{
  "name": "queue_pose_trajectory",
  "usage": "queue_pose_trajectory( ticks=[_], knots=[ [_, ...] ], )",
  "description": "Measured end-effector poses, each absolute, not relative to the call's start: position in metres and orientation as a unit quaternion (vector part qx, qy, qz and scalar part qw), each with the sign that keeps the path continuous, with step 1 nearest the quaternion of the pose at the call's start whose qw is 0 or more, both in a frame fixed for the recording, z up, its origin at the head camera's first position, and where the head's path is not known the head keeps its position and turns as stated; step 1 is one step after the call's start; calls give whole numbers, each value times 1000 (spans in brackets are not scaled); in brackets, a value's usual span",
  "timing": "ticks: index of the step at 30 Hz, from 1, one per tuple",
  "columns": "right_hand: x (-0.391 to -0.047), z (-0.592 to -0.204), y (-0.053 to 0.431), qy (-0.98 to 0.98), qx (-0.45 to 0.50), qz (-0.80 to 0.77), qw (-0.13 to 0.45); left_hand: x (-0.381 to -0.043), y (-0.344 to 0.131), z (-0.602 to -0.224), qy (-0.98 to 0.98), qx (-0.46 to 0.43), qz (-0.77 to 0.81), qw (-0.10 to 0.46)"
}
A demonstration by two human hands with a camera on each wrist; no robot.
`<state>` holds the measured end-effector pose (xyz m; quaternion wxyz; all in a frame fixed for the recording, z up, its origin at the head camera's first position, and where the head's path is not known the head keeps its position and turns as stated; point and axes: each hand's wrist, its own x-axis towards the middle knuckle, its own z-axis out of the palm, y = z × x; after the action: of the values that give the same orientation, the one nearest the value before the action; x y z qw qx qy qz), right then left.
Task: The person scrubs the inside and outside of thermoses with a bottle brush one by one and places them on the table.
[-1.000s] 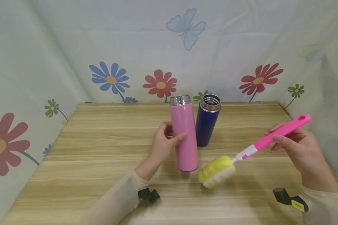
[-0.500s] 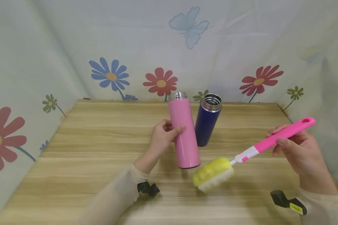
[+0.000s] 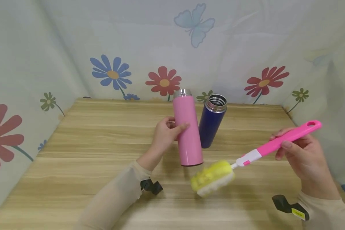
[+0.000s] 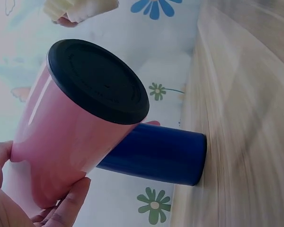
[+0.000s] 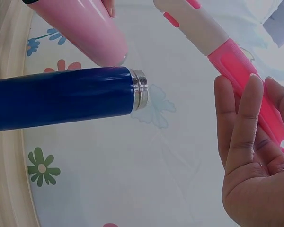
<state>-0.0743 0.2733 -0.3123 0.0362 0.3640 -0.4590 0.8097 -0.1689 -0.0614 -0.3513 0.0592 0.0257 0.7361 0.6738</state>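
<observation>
My left hand (image 3: 168, 134) grips a pink bottle (image 3: 188, 131) around its middle, thumb across the front. The bottle is raised off the table and tilted, its steel neck (image 3: 182, 93) pointing away; its dark base (image 4: 102, 80) faces the left wrist camera. With my right hand (image 3: 304, 156) I pinch the pink handle (image 3: 290, 137) of a bottle brush. Its yellow and white sponge head (image 3: 212, 179) hangs over the table, just in front of the pink bottle's base. Behind and right of that bottle, a dark blue bottle (image 3: 211, 124) stands upright without a lid, its steel mouth (image 3: 217, 103) showing.
A wood-grain table (image 3: 103, 172) lies under everything. A pale cloth backdrop (image 3: 132, 38) printed with flowers and a butterfly encloses its back and sides. Black wrist cameras (image 3: 151, 187) are strapped to both sleeves.
The pink bottle has been raised slightly and tipped further away, so less of its neck shows. The brush's sponge head has swung left, toward the space below the bottle. The blue bottle stays put.
</observation>
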Motion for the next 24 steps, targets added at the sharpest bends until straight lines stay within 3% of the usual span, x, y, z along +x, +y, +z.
queue_pose_trajectory(
  ticks=[24],
  knots=[
    [-61,-295,231,-439,415,785,137,-185,-59,-339,713,-4,696,88]
  ],
)
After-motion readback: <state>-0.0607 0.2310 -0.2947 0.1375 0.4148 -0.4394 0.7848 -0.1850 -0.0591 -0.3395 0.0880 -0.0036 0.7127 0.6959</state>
